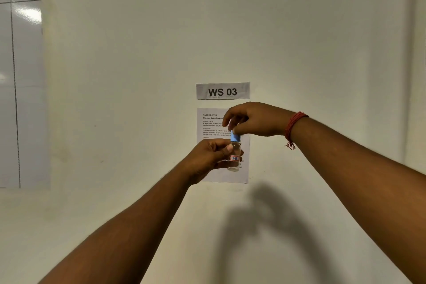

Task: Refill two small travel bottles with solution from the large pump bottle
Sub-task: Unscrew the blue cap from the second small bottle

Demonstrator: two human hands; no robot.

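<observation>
A small clear travel bottle [235, 157] with a red-bordered "17B" label is held upright in the air in front of the wall. My left hand [211, 158] grips its body from the left. A light blue cap [236, 137] sits on the bottle's neck, and the fingertips of my right hand [251, 120] pinch it from above. A red thread band circles my right wrist. The large pump bottle and a second travel bottle are not in view.
A paper sign reading "WS 03" [223, 91] and a printed task sheet [214, 127] are taped to the white wall behind my hands. A whiteboard [20, 90] with handwriting hangs at the left. My arms cast a shadow low on the wall.
</observation>
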